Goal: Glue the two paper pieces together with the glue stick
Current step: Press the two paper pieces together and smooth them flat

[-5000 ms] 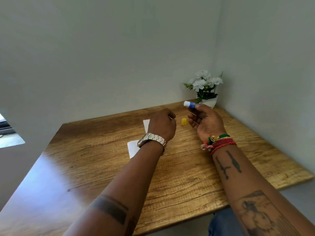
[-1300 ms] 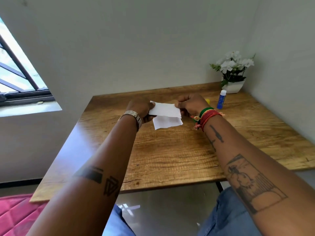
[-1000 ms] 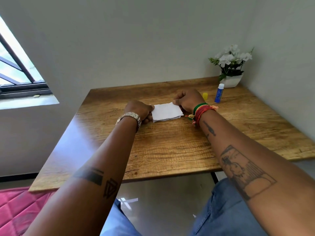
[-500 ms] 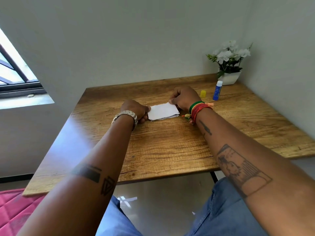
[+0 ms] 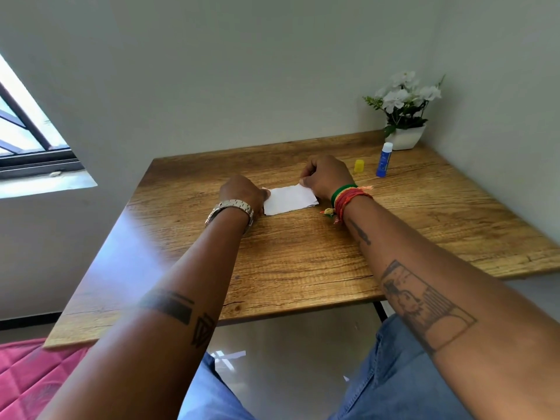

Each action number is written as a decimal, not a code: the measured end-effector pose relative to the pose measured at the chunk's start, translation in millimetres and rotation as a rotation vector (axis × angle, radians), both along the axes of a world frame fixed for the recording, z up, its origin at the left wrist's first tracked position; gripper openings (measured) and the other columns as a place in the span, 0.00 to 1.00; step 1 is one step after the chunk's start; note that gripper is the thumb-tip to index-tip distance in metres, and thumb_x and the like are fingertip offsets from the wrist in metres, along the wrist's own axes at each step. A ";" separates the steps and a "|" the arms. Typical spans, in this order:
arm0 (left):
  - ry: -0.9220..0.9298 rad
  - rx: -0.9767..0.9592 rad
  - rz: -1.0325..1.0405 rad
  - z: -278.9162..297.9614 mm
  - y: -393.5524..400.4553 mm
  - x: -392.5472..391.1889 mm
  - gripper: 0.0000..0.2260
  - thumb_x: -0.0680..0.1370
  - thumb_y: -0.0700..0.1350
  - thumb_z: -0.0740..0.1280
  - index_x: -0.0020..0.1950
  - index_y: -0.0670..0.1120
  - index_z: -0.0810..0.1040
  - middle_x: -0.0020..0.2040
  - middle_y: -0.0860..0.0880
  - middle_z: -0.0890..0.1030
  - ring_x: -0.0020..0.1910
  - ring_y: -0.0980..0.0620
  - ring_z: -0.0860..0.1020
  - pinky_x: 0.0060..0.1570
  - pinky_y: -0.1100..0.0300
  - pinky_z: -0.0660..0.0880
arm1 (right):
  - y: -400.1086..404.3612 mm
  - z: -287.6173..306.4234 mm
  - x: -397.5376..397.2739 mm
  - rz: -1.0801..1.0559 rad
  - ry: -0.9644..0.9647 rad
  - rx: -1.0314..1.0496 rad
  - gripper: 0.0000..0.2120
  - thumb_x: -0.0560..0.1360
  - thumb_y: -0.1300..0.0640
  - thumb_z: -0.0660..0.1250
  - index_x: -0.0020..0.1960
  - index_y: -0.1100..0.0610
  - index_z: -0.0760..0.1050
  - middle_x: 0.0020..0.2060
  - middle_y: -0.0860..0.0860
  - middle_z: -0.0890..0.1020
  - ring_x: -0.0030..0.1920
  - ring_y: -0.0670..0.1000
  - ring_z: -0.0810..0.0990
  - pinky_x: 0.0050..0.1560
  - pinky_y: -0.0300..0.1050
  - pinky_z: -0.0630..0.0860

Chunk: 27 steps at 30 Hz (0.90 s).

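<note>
**Paper pieces held flat on the table by both hands**

Paper pieces (image 5: 289,200), white and stacked one on the other, were laid flat on the wooden table (image 5: 303,262), with a lower edge of the under sheet seen just past the upper one at the right. The left end of the stack was held by the left hand (image 5: 244,194), whose fingers were curled at the paper's edge; a metal watch (image 5: 230,209) was worn on that wrist. The upper right corner was pinched by the right hand (image 5: 328,175), fingers curled inward, and coloured thread bracelets (image 5: 347,198) were worn on that wrist. How firmly either hand pressed could not be told.

A glue stick (image 5: 384,160), blue-bodied with a white top, was stood upright on the table, well apart from the paper and behind the right hand. Its yellow cap (image 5: 359,166) was set on the table just beside it, between the stick and the right hand. A white pot of white flowers (image 5: 404,110) was placed in the far corner, near the glue stick. A window (image 5: 27,140) was seen at the left.
</note>
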<state>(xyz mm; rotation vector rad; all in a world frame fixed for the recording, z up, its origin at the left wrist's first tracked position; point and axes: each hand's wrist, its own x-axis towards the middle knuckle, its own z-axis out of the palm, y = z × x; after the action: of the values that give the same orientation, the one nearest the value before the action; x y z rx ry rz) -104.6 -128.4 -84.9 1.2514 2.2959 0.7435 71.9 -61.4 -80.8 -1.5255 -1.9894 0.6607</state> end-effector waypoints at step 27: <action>0.559 0.256 -0.312 -24.8 -14.7 13.4 0.12 0.82 0.45 0.62 0.58 0.47 0.84 0.53 0.38 0.78 0.46 0.36 0.81 0.42 0.52 0.75 | -64.7 -27.4 -14.0 0.372 -0.574 0.054 0.34 0.83 0.39 0.44 0.84 0.53 0.45 0.84 0.51 0.47 0.84 0.52 0.45 0.82 0.57 0.43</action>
<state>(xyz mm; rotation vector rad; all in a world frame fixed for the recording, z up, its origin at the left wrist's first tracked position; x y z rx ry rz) -91.2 -143.1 -109.7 2.0994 2.3676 0.6462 57.9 -126.2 -108.3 -1.4301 -2.7395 0.3147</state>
